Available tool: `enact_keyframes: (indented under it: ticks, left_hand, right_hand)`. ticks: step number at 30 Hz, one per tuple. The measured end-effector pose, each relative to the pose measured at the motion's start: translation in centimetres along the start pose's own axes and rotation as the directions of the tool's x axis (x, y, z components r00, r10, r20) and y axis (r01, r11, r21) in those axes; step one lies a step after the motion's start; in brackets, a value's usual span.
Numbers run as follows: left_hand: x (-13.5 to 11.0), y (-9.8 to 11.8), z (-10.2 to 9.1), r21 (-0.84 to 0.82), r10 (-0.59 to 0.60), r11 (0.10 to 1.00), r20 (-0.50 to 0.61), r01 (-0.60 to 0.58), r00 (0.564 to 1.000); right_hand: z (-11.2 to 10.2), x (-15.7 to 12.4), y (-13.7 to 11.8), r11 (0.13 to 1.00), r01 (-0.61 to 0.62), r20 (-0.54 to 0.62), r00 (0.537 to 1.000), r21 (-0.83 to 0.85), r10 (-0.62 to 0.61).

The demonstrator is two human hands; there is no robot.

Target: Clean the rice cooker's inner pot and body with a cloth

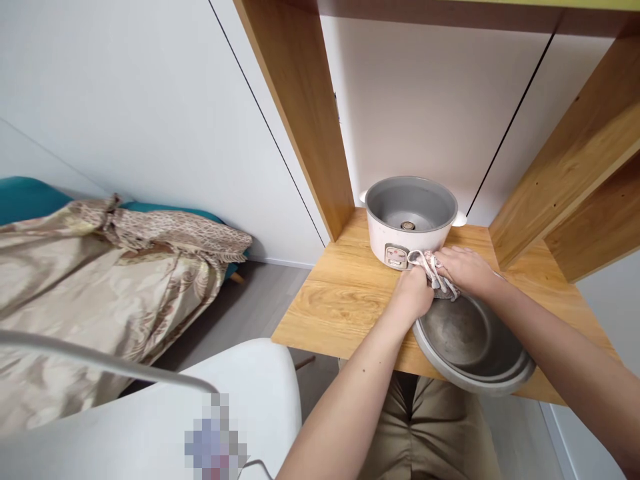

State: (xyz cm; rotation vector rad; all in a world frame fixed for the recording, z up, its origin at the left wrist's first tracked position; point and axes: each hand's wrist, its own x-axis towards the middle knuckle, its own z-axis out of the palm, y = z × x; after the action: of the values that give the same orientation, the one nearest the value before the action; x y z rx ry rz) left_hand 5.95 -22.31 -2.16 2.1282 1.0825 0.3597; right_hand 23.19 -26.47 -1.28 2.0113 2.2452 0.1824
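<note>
We see left hand (413, 293) and right hand (467, 270) both closed on cloth (431, 268) over pot (470, 343) rim; empty cooker (410, 220) just beyond them on desk (340, 300).

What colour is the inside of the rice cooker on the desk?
Plain grey inside the rice cooker, seen best in the head view.

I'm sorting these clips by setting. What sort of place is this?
Probably a small home or studio room: a rice cooker on a built-in wooden desk, with a blanket-covered bed alongside.
</note>
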Motion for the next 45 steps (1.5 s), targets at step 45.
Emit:
enact_keyframes:
  ticks: [45]
  left_hand:
    - [-0.6, 0.0, 0.6, 0.035, -0.054, 0.998, -0.025, 0.055, 0.998]
  right_hand:
    - [-0.8, 0.2, -0.6, 0.997, 0.024, 0.036, 0.999, 0.079, -0.027]
